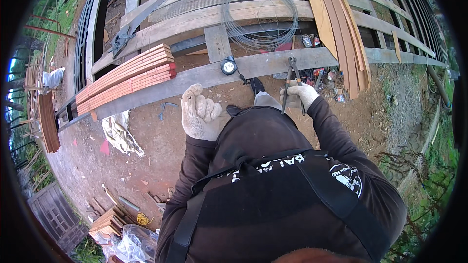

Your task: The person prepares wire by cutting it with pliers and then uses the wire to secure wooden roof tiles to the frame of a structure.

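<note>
The gloved right hand (306,93) grasps dark metal pincers (288,79) by their slim handles, whose ends show past the glove toward 6 o'clock. Their rounded head stands clear of it, pointing to 12, the long axis nearly upright. At 9 o'clock, the left hand (197,115) curls its fingers; I cannot tell whether it holds anything. Beyond lie a tape measure (228,65) and, at 11, a wire coil (259,46).

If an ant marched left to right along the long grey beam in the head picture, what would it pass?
Wooden strips with red ends, then the tape measure, then the pincers, then the brown boards.
</note>
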`<act>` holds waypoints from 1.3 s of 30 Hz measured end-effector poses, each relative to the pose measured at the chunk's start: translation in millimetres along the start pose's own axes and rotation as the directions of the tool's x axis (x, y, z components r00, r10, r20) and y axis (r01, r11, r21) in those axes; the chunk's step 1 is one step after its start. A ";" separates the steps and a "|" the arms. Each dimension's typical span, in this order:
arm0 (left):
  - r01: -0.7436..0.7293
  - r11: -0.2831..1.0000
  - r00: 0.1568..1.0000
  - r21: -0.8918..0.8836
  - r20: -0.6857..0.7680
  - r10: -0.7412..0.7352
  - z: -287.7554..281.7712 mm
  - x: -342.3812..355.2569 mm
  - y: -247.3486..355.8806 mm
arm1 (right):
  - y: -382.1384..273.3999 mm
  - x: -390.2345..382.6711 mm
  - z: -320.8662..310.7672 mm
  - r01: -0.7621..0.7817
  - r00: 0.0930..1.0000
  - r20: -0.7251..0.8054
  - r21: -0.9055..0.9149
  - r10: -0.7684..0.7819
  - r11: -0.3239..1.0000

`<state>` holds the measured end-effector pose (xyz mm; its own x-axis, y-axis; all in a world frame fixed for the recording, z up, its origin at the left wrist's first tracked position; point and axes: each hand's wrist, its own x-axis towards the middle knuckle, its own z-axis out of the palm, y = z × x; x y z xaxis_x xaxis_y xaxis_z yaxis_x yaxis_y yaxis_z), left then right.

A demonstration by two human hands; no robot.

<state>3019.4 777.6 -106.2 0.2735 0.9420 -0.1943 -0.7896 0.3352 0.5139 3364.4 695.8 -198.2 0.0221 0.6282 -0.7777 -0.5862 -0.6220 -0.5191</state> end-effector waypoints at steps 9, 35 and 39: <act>0.092 0.964 0.994 -0.248 0.075 -0.075 35.6 -2.7 21.1 | 19.7 46.6 12.5 0.098 0.995 0.008 -0.367 -0.102 0.925; 0.041 0.971 0.998 -0.236 0.061 -0.027 34.9 -12.0 27.4 | 6.3 48.7 43.1 -0.046 0.994 -0.102 -0.137 0.032 0.989; 0.042 0.973 0.997 -0.226 0.075 -0.025 35.3 -10.5 26.4 | 27.7 75.1 24.2 0.142 0.894 -0.156 -0.791 -0.420 0.596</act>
<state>3015.1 777.0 -61.1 0.3338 0.9316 -0.1442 -0.8813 0.3627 0.3031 3330.3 737.1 -262.5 0.3919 0.7500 -0.5327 0.2944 -0.6509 -0.6998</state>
